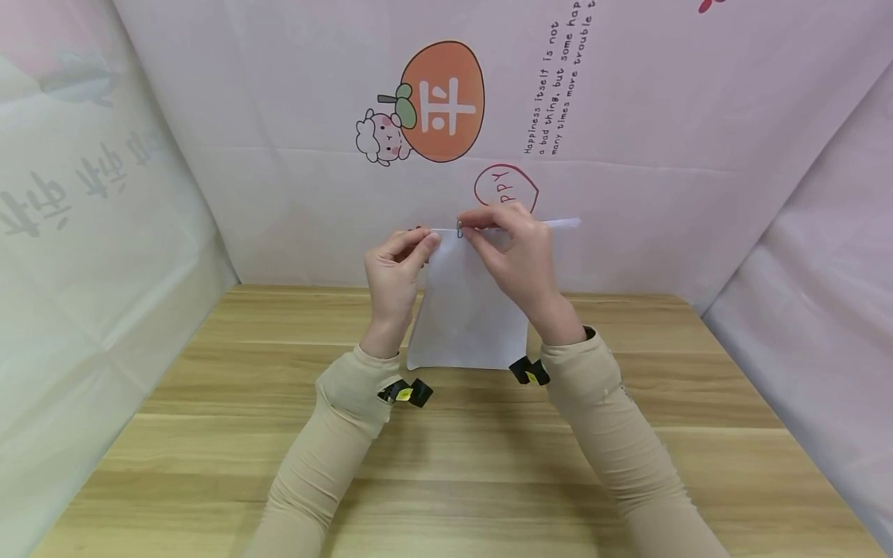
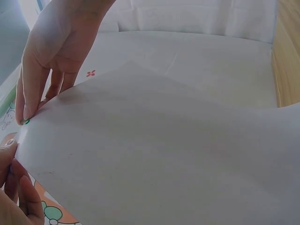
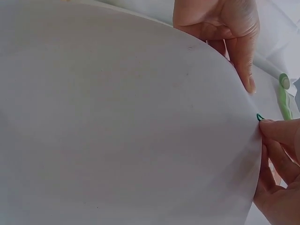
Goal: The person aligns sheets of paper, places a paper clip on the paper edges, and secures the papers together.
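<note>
A white sheet of paper [image 1: 474,310] is held up over the table, its lower edge towards me. My left hand [image 1: 398,275] pinches the upper edge near its left corner between thumb and fingers. Farther right along that edge, my right hand [image 1: 519,252] pinches a small paper clip [image 1: 460,229]. The clip [image 3: 260,117] looks green in the right wrist view and sits at the paper's edge; how far it is pushed on I cannot tell. In the left wrist view the curved sheet [image 2: 164,150] hides much of what lies behind it.
A wooden table [image 1: 446,480] lies beneath both forearms. Pale printed cloth [image 1: 293,194] hangs behind it and at both sides. Dark wrist cameras [image 1: 408,393] stick out from the sleeves. In the right wrist view a green strip [image 3: 284,98] of unclear kind shows at the far right.
</note>
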A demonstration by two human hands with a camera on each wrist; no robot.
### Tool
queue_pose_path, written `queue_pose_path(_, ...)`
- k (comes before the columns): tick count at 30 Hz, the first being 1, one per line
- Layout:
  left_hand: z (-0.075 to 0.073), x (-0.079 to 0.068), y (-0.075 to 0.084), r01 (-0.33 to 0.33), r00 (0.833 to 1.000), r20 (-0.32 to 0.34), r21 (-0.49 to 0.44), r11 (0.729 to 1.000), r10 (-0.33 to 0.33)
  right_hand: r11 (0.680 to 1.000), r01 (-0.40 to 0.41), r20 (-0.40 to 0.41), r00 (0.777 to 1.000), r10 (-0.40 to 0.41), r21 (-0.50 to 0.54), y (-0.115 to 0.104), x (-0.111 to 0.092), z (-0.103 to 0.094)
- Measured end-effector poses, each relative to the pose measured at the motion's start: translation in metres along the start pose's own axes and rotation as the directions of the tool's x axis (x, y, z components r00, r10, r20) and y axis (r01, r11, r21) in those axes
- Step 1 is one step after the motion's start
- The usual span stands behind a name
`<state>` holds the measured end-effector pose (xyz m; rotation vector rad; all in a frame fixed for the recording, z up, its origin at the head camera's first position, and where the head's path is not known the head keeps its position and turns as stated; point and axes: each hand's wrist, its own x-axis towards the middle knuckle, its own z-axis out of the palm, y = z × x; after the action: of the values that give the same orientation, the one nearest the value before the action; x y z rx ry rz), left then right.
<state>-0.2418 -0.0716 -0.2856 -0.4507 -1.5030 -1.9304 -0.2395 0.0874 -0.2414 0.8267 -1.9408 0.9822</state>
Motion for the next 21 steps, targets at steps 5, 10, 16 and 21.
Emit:
queue_pose_path(5,-0.0008,-0.0001,-0.0005,0.004,1.0,-0.001,-0.002,1.0,-0.004,1.0,0.008,0.014,1.0,-0.008,0.005,0.0005,-0.0003,-0.0004)
queue_pose_path(10,-0.0015,-0.0002,-0.0001,0.013,1.0,-0.001,0.001,1.0,-0.013,1.0,0.009,0.033,0.999,-0.009,-0.007,-0.0003,0.0003,-0.0023)
queue_pose_path(16,-0.0005,-0.0001,-0.0001,0.024,1.0,-0.008,-0.01,1.0,-0.024,1.0,0.003,0.048,0.999,-0.002,-0.02,-0.0009,0.0002,-0.004)
queue_pose_path(21,0.0002,-0.0008,0.0004,0.013,1.0,-0.01,-0.014,1.0,-0.013,1.0,-0.006,0.052,0.999,0.007,-0.024,-0.0019,0.0006,-0.0051)
